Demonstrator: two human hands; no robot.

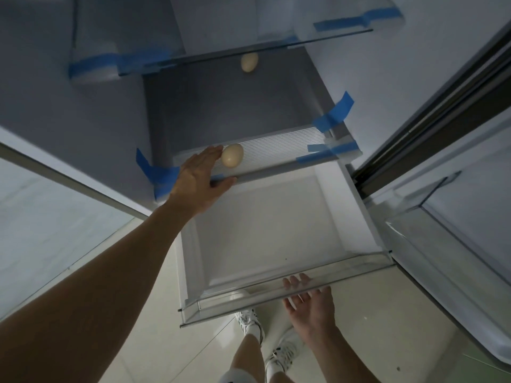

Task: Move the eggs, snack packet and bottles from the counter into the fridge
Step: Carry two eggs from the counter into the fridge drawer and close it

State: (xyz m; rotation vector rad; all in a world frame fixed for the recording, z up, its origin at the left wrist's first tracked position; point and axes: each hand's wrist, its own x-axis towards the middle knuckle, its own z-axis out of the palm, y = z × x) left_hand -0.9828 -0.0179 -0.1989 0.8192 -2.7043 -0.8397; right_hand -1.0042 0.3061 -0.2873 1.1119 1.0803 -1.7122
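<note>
1. Near egg (232, 159) lying on the ribbed cover (276, 150) above the pulled-out drawer (265, 225), toward that cover's left end and close to its front edge; long axis running roughly front to back, tilted a little.
2. Touching, or all but touching, the fingertips of the left hand (200, 183) on the egg's left side; fingers flat and spread, thumb hooked under the cover's front edge, nothing gripped. Looks like the egg just set down, or steadied against rolling.
3. Second egg (249, 62) well behind, at the back of the same fridge (69, 111) compartment, half hidden under the front edge of the glass shelf (249, 48) above.
4. Right hand (307, 302) far nearer the drawer: below its clear front lip near the right corner, palm up, fingers apart, fingertips seen through the plastic; touching or not, impossible to say.
5. Key relation: near egg to the right of the left hand, on a grooved surface with grooves running left to right, so likely free to roll along them. Left hand plainly the closer one for any nudge deeper in.
6. Snack packet, bottles and worktop out of sight; most of the task judged not yet done.
7. Blue tape (331, 111) on shelf ends and drawer rails.
</note>
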